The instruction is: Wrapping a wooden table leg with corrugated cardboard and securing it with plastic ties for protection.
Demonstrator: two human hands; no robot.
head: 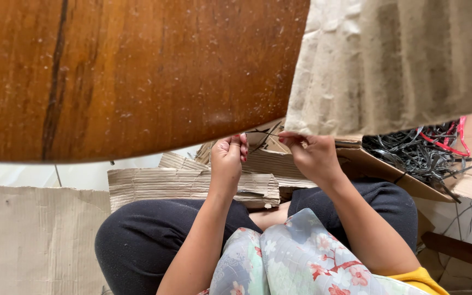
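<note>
My left hand (229, 157) and my right hand (310, 154) are held up in front of my crossed legs, a short gap between them. Both pinch a thin dark wire (263, 133) that runs from one hand to the other, with loose ends sticking up near the left fingers. My right fingertips sit just under the lower edge of a large corrugated cardboard sheet (394, 60); whether they touch it I cannot tell.
A brown wooden tabletop (127, 71) fills the upper left, close to the camera. An open cardboard box (378, 169) at the right holds a tangle of grey and red wires (422, 150). Flat cardboard pieces (187, 183) lie on the floor beyond my knees.
</note>
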